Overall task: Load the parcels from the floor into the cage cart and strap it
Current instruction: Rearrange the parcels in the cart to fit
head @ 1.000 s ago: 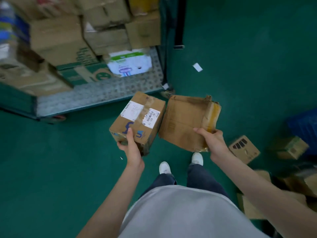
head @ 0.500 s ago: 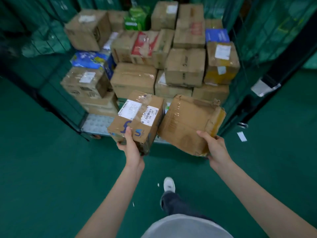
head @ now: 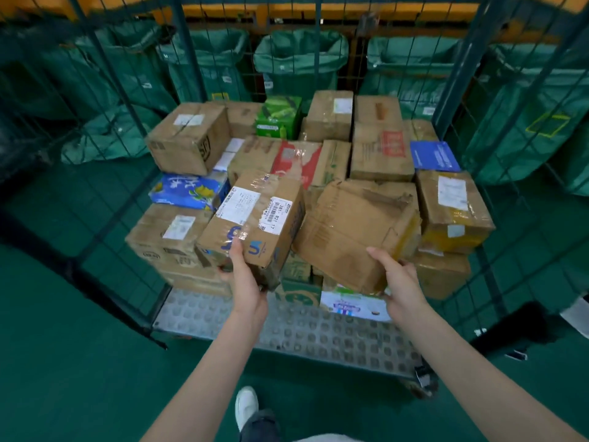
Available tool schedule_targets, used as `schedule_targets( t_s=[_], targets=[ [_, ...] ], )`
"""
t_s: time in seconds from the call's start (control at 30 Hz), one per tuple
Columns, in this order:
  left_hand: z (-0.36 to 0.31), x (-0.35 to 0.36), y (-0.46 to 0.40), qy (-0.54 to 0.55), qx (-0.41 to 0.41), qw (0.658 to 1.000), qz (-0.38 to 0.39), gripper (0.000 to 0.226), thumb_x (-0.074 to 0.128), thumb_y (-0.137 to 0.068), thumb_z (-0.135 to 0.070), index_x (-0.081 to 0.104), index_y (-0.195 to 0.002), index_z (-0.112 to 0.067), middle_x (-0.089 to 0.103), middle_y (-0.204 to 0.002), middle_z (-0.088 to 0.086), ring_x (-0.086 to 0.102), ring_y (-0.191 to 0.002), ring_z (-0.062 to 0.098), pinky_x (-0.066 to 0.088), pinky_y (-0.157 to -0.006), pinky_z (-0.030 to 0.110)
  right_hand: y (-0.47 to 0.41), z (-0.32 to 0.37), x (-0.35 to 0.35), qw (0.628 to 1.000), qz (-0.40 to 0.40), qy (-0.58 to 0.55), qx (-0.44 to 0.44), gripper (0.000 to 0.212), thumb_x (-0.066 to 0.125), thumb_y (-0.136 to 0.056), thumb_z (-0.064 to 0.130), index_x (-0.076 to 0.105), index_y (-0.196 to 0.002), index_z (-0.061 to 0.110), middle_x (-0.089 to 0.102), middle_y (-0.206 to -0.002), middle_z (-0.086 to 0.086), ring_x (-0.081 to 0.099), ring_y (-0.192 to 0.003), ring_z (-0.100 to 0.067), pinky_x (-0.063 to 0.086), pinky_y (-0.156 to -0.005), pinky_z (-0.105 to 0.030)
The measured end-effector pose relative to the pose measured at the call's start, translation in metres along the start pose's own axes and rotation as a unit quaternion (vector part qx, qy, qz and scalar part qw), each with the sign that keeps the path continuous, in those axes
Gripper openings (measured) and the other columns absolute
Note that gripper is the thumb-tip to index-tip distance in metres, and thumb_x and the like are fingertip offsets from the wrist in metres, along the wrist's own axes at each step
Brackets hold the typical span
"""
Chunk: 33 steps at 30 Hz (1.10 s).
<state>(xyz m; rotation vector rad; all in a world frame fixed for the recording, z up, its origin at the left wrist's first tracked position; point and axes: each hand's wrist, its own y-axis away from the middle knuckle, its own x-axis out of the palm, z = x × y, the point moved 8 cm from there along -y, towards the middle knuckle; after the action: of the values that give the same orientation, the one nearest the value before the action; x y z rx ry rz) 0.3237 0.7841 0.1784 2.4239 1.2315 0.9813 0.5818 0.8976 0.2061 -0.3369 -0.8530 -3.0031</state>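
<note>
My left hand (head: 247,282) grips the near corner of a taped cardboard parcel with white labels (head: 255,218), thumb on top. My right hand (head: 400,282) holds a worn, crumpled brown parcel (head: 353,231) by its near edge, thumb on its upper face. Both parcels hang side by side over the front of the cage cart (head: 287,330), above the studded metal floor. Behind them the cart holds several stacked parcels (head: 379,151), mostly brown, with a green one, a blue one and a red-printed one.
Green wire mesh walls (head: 127,100) close the cart's left, back and right sides; the front is open. Green sacks (head: 299,59) hang behind the cart. A black strap (head: 516,327) hangs at the right front post. Green floor and my white shoe (head: 246,406) lie below.
I have stepped toward the cart and my view has risen from the floor to the whole load. Both parcels, still in my hands, now hang over the cart's front deck.
</note>
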Motion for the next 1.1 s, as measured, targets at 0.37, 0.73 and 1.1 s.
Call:
schedule_targets(
  t_s=[0.37,0.73,1.1],
  targets=[
    [-0.104,0.001,-0.146,-0.006,-0.025,0.999,0.035,0.123,0.077,-0.045,-0.083,0.028,-0.150,-0.040,0.065,-0.129,-0.004,0.067,-0.111,0.019,0.052,-0.095,0.050,-0.040,0.010,0.143,0.995,-0.070,-0.074,-0.004,0.036,0.075,-0.085,0.018,0.044,-0.102,0.013,0.054,-0.089,0.005,0.052,-0.080,-0.010,0.046,-0.089,-0.041],
    [-0.156,-0.006,-0.222,-0.055,-0.052,0.997,0.027,0.098,0.062,-0.054,-0.086,0.048,-0.136,-0.035,0.070,-0.119,0.000,0.065,-0.109,0.024,0.058,-0.063,0.043,-0.084,-0.002,0.230,0.989,-0.073,-0.127,0.036,0.067,0.080,-0.080,0.027,0.048,-0.136,0.014,0.061,-0.130,-0.006,0.059,-0.115,-0.027,0.051,-0.097,-0.051],
    [-0.173,0.009,-0.316,-0.071,-0.081,0.994,-0.017,0.100,0.059,-0.053,-0.090,0.041,-0.138,-0.040,0.063,-0.127,-0.005,0.058,-0.115,0.024,0.042,-0.099,0.057,-0.166,0.009,0.280,0.983,-0.045,-0.160,0.082,0.085,0.084,-0.075,0.031,0.037,-0.146,0.024,0.052,-0.142,-0.006,0.051,-0.125,-0.034,0.041,-0.105,-0.060]
  ],
)
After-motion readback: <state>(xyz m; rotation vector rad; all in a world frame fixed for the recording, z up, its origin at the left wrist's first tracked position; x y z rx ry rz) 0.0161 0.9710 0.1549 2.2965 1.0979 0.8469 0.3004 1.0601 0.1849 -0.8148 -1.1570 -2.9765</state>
